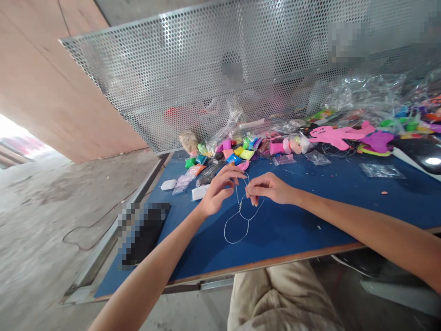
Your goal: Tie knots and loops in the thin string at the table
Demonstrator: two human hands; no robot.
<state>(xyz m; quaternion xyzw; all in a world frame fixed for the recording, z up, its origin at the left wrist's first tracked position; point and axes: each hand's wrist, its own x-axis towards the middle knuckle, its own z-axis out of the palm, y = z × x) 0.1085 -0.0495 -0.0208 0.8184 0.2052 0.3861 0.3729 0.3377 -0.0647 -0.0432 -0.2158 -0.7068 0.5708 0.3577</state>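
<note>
A thin silvery wire (248, 219) is bent into several loops, with a tightly twisted stretch where they meet, and shows in front of me over the blue tabletop. The fingers of my left hand (220, 187) curve over its upper loop and hold it near the fingertips, while the thumb sits lower, a little apart. From the other side, my right hand (270, 188) pinches the same wire between thumb and forefinger, the remaining fingers curled beneath. The lower loops hang toward the table's front edge. Whether they touch the surface I cannot tell.
On the blue table (292, 220), colourful clay packets (237, 154) and clear plastic bags lie along the back. A pink figure-shaped piece (339, 135) is at right. A white case (168, 185) and a dark flat object (148, 234) lie left. A perforated metal panel (206, 69) stands behind.
</note>
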